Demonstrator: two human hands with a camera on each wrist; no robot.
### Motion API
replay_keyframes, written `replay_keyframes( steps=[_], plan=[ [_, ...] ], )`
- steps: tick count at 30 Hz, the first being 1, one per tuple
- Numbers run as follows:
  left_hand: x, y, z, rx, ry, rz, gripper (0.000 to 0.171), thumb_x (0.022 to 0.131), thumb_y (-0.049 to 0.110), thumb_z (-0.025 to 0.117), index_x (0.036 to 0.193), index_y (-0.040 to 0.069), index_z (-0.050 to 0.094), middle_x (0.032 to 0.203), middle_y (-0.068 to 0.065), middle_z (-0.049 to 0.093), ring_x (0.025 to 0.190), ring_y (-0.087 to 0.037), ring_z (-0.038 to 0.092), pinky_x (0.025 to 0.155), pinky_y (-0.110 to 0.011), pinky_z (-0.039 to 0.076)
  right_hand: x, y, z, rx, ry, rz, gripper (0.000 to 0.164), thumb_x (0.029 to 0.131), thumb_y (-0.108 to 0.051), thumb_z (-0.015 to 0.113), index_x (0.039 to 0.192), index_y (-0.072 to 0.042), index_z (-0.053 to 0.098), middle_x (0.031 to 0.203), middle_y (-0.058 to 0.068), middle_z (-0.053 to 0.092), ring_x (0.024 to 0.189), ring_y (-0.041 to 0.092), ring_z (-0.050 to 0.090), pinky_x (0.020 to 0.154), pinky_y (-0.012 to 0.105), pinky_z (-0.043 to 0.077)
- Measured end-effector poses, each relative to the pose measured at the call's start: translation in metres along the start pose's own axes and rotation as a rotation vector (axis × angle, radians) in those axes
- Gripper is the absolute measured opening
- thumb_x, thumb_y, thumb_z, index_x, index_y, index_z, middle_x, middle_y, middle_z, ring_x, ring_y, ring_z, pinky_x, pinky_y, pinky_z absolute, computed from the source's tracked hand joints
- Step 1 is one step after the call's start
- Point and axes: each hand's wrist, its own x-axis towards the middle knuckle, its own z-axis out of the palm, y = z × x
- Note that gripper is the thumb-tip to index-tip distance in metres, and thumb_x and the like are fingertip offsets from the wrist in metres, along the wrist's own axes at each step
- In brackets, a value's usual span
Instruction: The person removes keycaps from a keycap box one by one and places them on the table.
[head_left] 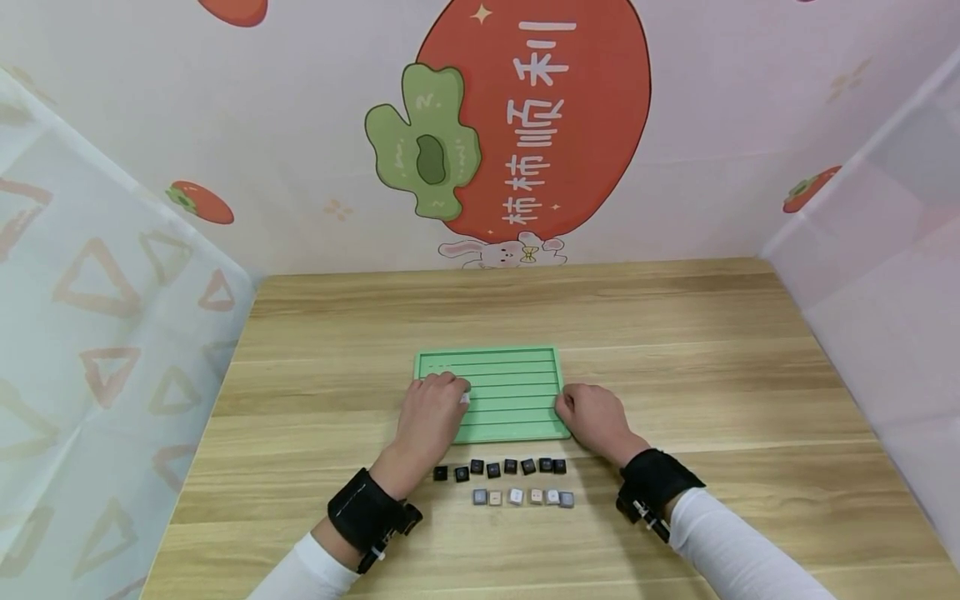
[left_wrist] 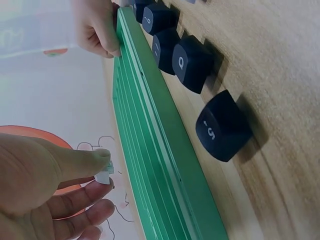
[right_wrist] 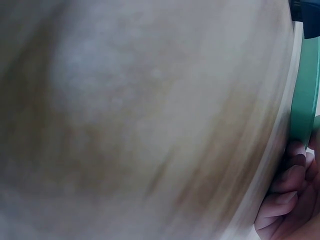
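Note:
A green ridged tray (head_left: 517,404) lies flat on the wooden table. Over its left part is my left hand (head_left: 431,417), which pinches a small white keycap (left_wrist: 103,176) between thumb and forefinger; in the left wrist view the keycap is held above the tray's ridges. My right hand (head_left: 597,418) grips the tray's right edge, its fingers (right_wrist: 287,182) curled at the side and the thumb on the rim. Just in front of the tray stands a row of black keycaps (head_left: 492,470), one of them marked Q (left_wrist: 190,64).
Closer to me is a second row of white, beige and grey keycaps (head_left: 516,497). The table (head_left: 300,400) meets a printed backdrop (head_left: 315,133) at the back, with patterned sheets on both sides. Black bands with cameras circle both wrists.

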Motion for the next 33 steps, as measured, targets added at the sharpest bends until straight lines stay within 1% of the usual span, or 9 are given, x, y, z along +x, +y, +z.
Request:
replay_keyframes(
  steps=[3,10,18,27,33],
  plan=[
    [-0.002,0.001,-0.001,0.003,-0.006,-0.002,0.023,0.075,0.019,0.076,0.097,0.013,0.073,0.093,-0.002,0.069,0.081,-0.020,0.061,0.066,-0.034,0.045,0.000,0.001,0.000,-0.003,-0.007,0.002,0.039,0.090,-0.021,0.048,0.054,-0.017,0.036,0.050,-0.006,0.025,0.045,0.011,0.027,0.047,0.027,0.022],
    [-0.005,0.004,-0.005,-0.011,-0.004,0.004,0.022,0.075,0.018,0.075,0.096,0.013,0.073,0.091,-0.002,0.069,0.080,-0.019,0.061,0.064,-0.032,0.043,0.000,0.002,0.001,-0.005,-0.012,-0.001,0.039,0.091,-0.021,0.048,0.054,-0.016,0.036,0.049,-0.005,0.025,0.045,0.011,0.026,0.047,0.027,0.022],
    [-0.008,0.004,-0.005,-0.016,-0.005,0.008,0.022,0.076,0.019,0.075,0.097,0.013,0.073,0.093,-0.002,0.069,0.081,-0.020,0.061,0.063,-0.031,0.042,0.001,0.001,-0.001,-0.003,-0.013,0.002,0.039,0.091,-0.021,0.047,0.054,-0.016,0.036,0.049,-0.005,0.026,0.045,0.011,0.028,0.047,0.027,0.022],
    [-0.011,0.005,-0.006,-0.013,0.017,0.044,0.023,0.074,0.018,0.076,0.096,0.013,0.073,0.092,-0.003,0.070,0.078,-0.020,0.061,0.061,-0.031,0.043,0.000,0.002,0.000,-0.011,0.010,-0.001,0.040,0.090,-0.021,0.048,0.053,-0.017,0.035,0.049,-0.006,0.025,0.044,0.011,0.028,0.046,0.027,0.023],
    [-0.015,0.006,-0.006,-0.015,0.007,0.034,0.022,0.075,0.018,0.076,0.096,0.013,0.073,0.093,-0.002,0.070,0.081,-0.020,0.062,0.068,-0.035,0.047,0.000,0.002,0.001,-0.016,-0.001,0.008,0.039,0.090,-0.021,0.047,0.053,-0.017,0.036,0.049,-0.006,0.025,0.045,0.011,0.028,0.046,0.027,0.024]
  ],
)
